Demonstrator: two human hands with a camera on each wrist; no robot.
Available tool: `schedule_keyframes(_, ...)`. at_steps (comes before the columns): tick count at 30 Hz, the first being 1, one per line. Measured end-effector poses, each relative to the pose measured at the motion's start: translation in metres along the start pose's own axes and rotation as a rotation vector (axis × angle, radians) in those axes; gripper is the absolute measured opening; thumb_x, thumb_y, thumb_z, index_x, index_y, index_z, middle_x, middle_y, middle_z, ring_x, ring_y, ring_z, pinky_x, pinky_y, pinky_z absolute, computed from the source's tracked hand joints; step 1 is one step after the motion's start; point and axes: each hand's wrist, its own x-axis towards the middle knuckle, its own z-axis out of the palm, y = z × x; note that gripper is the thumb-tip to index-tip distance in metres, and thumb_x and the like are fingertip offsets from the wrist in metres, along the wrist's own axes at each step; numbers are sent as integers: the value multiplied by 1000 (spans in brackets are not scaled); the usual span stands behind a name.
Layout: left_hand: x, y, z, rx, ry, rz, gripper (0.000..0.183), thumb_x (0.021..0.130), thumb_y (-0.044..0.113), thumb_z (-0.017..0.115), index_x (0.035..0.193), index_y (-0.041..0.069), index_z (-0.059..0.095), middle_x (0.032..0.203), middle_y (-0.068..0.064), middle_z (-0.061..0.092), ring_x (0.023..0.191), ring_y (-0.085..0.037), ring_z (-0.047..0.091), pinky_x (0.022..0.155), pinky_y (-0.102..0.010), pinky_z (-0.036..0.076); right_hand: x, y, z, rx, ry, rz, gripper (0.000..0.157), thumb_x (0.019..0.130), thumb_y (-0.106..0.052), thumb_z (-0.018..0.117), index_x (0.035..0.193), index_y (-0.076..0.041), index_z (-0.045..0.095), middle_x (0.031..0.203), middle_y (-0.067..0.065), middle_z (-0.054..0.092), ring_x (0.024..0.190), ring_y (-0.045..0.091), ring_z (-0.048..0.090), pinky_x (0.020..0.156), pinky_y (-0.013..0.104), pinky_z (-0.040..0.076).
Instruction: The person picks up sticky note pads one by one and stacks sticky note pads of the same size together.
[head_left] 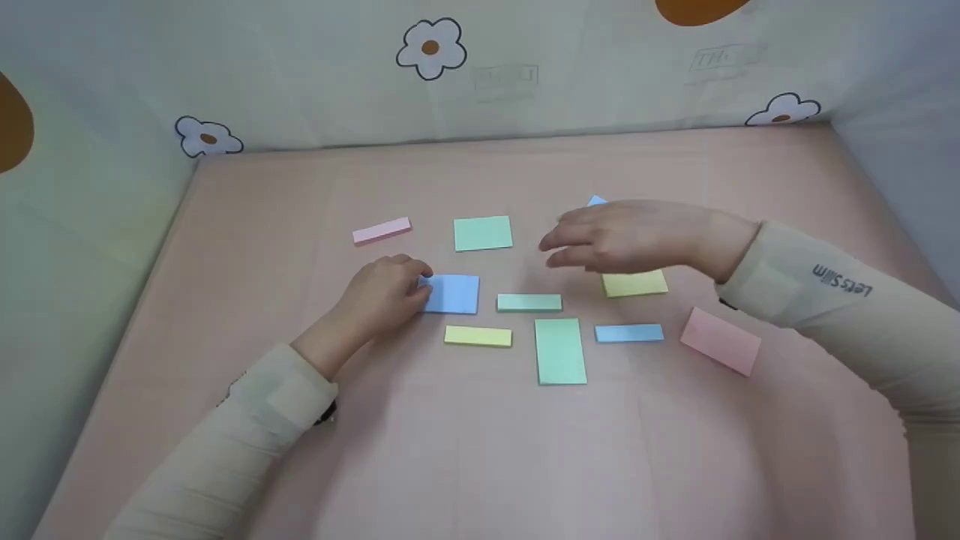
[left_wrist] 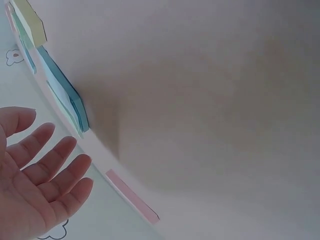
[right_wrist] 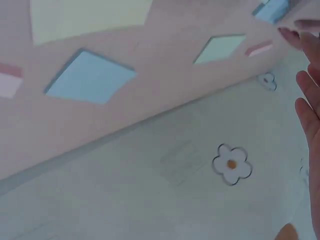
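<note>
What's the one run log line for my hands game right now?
left hand: open, by blue rectangle, touch unclear | right hand: open, above pink table, partly hiding yellow rectangle in head view

Behind the left hand (head_left: 384,296) runs a creased cream sleeve (head_left: 214,450), a small black piece (head_left: 327,413) jutting under its cuff (head_left: 304,379). Behind the right hand (head_left: 637,236), a matching sleeve (head_left: 847,330) bears dark lettering (head_left: 843,280) starting "Lets".

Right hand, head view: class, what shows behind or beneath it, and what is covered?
A blue note and a yellow note partly show past the right hand; there it covers the rest of both.
</note>
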Motion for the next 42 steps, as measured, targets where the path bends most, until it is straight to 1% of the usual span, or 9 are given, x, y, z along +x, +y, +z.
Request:
schedule_keyframes(2, 0, -1, 0, 5, -1, 9, 29, 87, 14, 52, 110, 1, 64, 108, -15, 63, 97, -28, 58, 87, -41, 45, -13, 14, 5, 15, 1, 57, 35, 74, 3, 65, 108, 0, 60, 106, 11, 60, 99, 26, 57, 87, 38, 45)
schedule_keyframes(4, 1, -1, 1, 8, 1, 13, 29, 87, 14, 52, 110, 1, 64, 108, -15, 64, 97, -28, 58, 87, -41, 45, -28, 28, 13, 47, -74, 166, 36, 72, 3, 69, 107, 2, 60, 98, 12, 61, 90, 26, 59, 82, 38, 47)
schedule_keyframes(9, 0, -2, 2, 7, 12, 9, 29, 88, 16, 53, 110, 1, 64, 107, -14, 64, 95, -27, 59, 86, -40, 46, -62, 55, 29, 260, -332, 670, 49, 74, -3, 70, 119, 6, 52, 106, 20, 57, 92, 32, 57, 83, 44, 46)
schedule_keyframes(12, 0, -4, 3, 8, 16, 5, 28, 88, 15, 53, 110, 1, 64, 107, -14, 64, 94, -27, 59, 86, -39, 46, -73, 64, 34, 400, -367, 895, 56, 77, -8, 69, 125, 7, 46, 117, 23, 51, 99, 34, 54, 88, 48, 43)
schedule_keyframes(16, 0, -5, 4, 3, 3, -11, 29, 88, 16, 54, 111, 1, 63, 108, -15, 63, 96, -27, 58, 87, -40, 46, -71, 66, 43, 522, -315, 1040, 56, 82, -13, 64, 127, 11, 41, 118, 27, 49, 101, 36, 50, 90, 49, 40)
schedule_keyframes(19, 1, -3, 4, -2, -4, -16, 30, 88, 17, 54, 112, 1, 63, 109, -15, 63, 97, -27, 58, 88, -40, 46, -60, 64, 49, 566, -266, 1087, 58, 82, -17, 62, 126, 14, 40, 112, 27, 50, 98, 34, 48, 89, 47, 40)
schedule_keyframes(22, 2, -2, 5, -3, -3, -11, 30, 88, 16, 54, 112, 1, 63, 109, -15, 63, 97, -27, 58, 88, -40, 46, -50, 61, 55, 577, -262, 1115, 62, 81, -22, 65, 124, 15, 41, 107, 24, 49, 94, 31, 46, 87, 45, 41)
schedule_keyframes(33, -3, -8, 3, -5, 29, -1, 28, 85, 11, 54, 108, -1, 64, 105, -15, 64, 94, -28, 59, 86, -41, 46, -34, 61, 58, 519, -362, 1125, 55, 78, -21, 64, 119, 11, 46, 109, 24, 49, 97, 33, 49, 88, 48, 43)
schedule_keyframes(42, 0, -5, 4, -8, -5, -23, 30, 87, 16, 55, 112, 2, 63, 110, -14, 63, 98, -27, 58, 89, -40, 45, -36, 58, 56, 517, -422, 1187, 53, 75, -17, 64, 117, 11, 47, 106, 22, 50, 91, 31, 49, 85, 47, 45)
